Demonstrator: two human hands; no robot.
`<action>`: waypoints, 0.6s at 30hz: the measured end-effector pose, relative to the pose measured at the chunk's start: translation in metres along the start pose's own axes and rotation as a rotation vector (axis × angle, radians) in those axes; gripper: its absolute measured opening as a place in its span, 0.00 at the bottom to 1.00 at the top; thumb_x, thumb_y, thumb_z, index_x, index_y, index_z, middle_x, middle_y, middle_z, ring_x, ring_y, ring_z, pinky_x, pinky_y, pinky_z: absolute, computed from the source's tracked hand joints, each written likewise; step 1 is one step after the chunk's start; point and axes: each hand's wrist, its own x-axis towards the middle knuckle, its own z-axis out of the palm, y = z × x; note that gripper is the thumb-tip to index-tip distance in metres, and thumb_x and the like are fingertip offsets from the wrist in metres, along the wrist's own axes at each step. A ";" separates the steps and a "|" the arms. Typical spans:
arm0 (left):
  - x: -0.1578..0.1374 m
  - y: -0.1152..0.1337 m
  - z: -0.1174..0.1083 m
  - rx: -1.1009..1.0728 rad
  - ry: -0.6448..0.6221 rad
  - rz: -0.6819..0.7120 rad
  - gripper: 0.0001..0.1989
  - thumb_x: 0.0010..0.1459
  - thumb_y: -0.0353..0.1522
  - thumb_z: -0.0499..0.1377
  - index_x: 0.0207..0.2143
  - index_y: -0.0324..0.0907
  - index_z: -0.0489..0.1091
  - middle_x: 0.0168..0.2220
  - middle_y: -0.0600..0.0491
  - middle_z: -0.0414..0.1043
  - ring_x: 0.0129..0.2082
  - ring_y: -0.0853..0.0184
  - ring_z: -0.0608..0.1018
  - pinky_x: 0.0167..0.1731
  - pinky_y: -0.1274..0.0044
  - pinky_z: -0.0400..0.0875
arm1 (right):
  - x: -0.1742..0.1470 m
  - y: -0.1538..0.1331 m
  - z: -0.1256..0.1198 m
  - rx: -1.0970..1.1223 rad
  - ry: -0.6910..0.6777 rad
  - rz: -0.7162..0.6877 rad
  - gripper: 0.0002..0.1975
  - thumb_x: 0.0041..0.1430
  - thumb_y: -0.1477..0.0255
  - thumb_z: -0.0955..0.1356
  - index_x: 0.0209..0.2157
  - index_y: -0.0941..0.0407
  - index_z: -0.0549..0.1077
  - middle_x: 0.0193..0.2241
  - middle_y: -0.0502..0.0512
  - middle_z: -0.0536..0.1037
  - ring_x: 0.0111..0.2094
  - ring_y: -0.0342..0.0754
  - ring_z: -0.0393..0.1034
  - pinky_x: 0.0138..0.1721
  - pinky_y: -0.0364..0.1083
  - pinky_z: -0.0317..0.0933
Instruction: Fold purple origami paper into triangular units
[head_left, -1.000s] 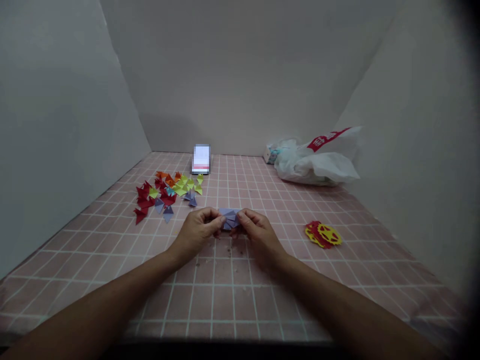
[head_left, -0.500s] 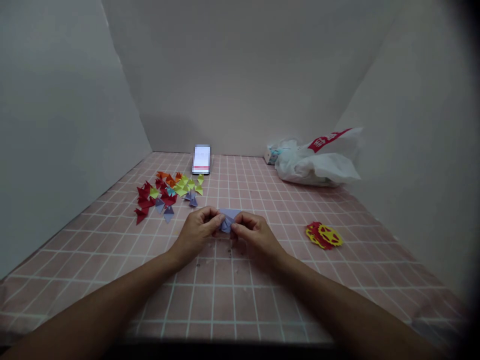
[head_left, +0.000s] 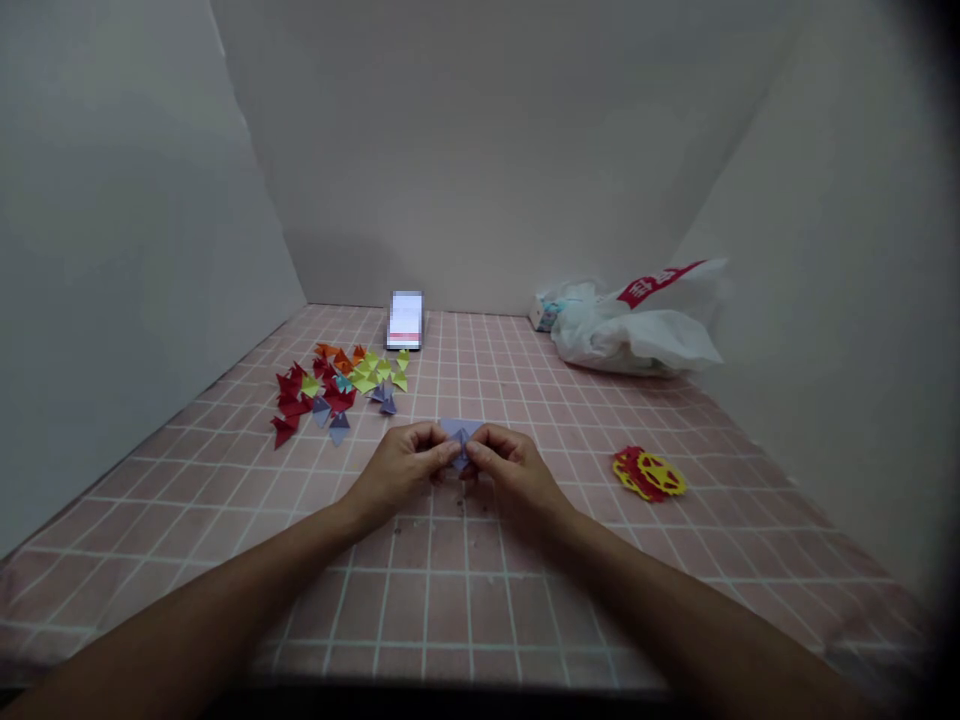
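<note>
A small piece of light purple origami paper [head_left: 460, 428], partly folded, is held just above the table between both hands. My left hand [head_left: 409, 462] is closed, pinching its left side between thumb and fingers. On the other side my right hand [head_left: 511, 466] pinches it the same way, the two thumbs almost meeting at the middle. Fingers hide the paper's lower edges. Beyond my left hand lies a cluster of small folded paper pieces [head_left: 337, 385] in red, orange, yellow, blue and purple.
A phone [head_left: 406, 320] with a lit screen stands at the back of the checked pink tablecloth [head_left: 450, 620]. A white plastic bag [head_left: 637, 330] lies at back right by a small box [head_left: 546, 312]. Red and yellow gear-shaped cutouts [head_left: 651, 474] rest to the right. Pale walls enclose the table.
The thumbs have moved closer together over the purple paper, and its middle fold looks narrower and more pointed. The things on the table have stayed put.
</note>
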 end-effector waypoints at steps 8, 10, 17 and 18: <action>-0.003 0.001 0.002 0.010 -0.004 0.026 0.14 0.54 0.40 0.61 0.23 0.40 0.67 0.20 0.58 0.63 0.22 0.72 0.65 0.26 0.79 0.60 | -0.003 0.004 0.005 -0.073 0.017 -0.023 0.14 0.58 0.62 0.70 0.25 0.55 0.68 0.21 0.48 0.70 0.21 0.41 0.61 0.23 0.41 0.56; -0.004 0.001 0.003 0.057 0.026 0.078 0.13 0.55 0.39 0.60 0.23 0.40 0.67 0.21 0.58 0.63 0.23 0.72 0.65 0.26 0.78 0.61 | -0.003 0.003 0.007 -0.005 -0.002 0.002 0.14 0.57 0.61 0.71 0.26 0.56 0.69 0.23 0.49 0.72 0.23 0.42 0.64 0.25 0.42 0.59; -0.001 -0.007 0.005 -0.147 -0.038 -0.006 0.15 0.56 0.43 0.61 0.27 0.40 0.67 0.24 0.56 0.68 0.24 0.71 0.68 0.28 0.78 0.62 | 0.002 -0.001 0.000 0.109 -0.049 -0.070 0.14 0.61 0.59 0.68 0.30 0.55 0.70 0.24 0.49 0.74 0.25 0.43 0.68 0.30 0.44 0.63; 0.000 -0.009 0.004 -0.205 -0.047 -0.038 0.16 0.55 0.43 0.62 0.27 0.40 0.67 0.24 0.56 0.69 0.24 0.72 0.68 0.28 0.78 0.62 | 0.004 -0.002 -0.001 0.104 -0.038 -0.087 0.13 0.61 0.59 0.69 0.32 0.55 0.70 0.23 0.48 0.74 0.24 0.43 0.68 0.30 0.44 0.63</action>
